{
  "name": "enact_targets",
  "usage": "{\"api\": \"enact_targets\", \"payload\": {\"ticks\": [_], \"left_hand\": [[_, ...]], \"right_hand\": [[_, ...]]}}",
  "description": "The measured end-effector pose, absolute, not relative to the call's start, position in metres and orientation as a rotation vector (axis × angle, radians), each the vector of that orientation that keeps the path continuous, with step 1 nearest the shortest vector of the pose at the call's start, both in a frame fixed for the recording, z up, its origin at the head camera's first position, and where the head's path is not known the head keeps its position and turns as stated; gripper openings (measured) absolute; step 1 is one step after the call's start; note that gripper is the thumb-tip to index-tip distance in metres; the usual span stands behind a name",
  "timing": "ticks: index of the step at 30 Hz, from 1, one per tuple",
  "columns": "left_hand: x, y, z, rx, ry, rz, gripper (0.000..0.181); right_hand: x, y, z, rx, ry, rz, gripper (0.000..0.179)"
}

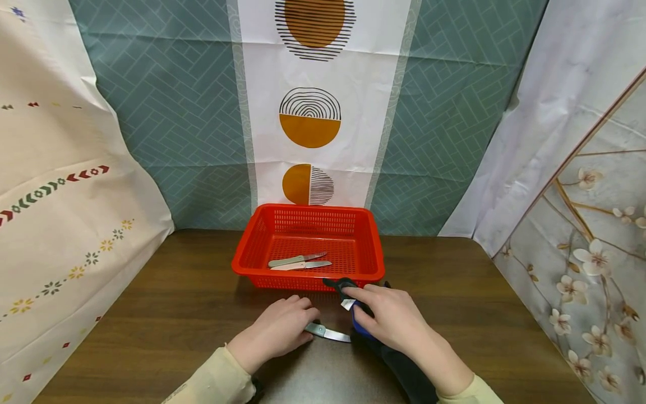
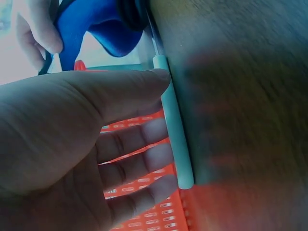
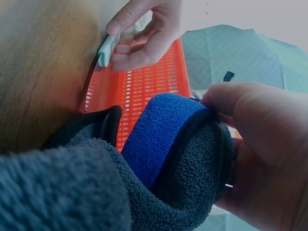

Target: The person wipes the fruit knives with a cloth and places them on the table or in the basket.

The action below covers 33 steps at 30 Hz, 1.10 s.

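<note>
My left hand (image 1: pixel 282 325) pinches the pale green handle of a small knife (image 1: pixel 337 336) just above the table, thumb on one side and fingertips on the other. The knife's blade points right, toward the cloth. In the left wrist view its handle (image 2: pixel 177 130) runs along the fingertips. My right hand (image 1: pixel 391 314) grips a dark terry cloth (image 3: pixel 192 168) with black edging and a bright blue part, bunched between thumb and fingers. A white tag shows on the cloth in the head view. Part of the cloth is hidden under the right hand and forearm.
A red perforated plastic basket (image 1: pixel 242 264) stands behind the hands at the back of the brown wooden table (image 1: pixel 151 314). Two small knives (image 1: pixel 303 265), one with a greenish handle and one with a cream handle, lie inside. Patterned curtains hang behind and on both sides.
</note>
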<state>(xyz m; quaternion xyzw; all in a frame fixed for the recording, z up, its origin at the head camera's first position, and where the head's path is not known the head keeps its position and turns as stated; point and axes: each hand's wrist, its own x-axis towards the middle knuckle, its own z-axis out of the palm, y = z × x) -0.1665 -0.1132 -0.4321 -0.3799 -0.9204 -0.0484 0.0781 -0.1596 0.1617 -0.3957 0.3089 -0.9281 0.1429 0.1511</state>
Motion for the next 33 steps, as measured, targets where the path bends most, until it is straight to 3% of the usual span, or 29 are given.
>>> {"api": "enact_targets", "payload": {"ticks": [22,33], "left_hand": [[-0.17,-0.112,-0.438,-1.152,-2.729,-0.104,0.027],[-0.157,-0.114,-0.409,-1.128,-2.845,-0.143,0.031]], "right_hand": [[-0.159,0.164,-0.391,0.909,-2.713,0.425,0.036],[-0.156,0.173,-0.377,0.869,-2.665,0.475,0.037]]}}
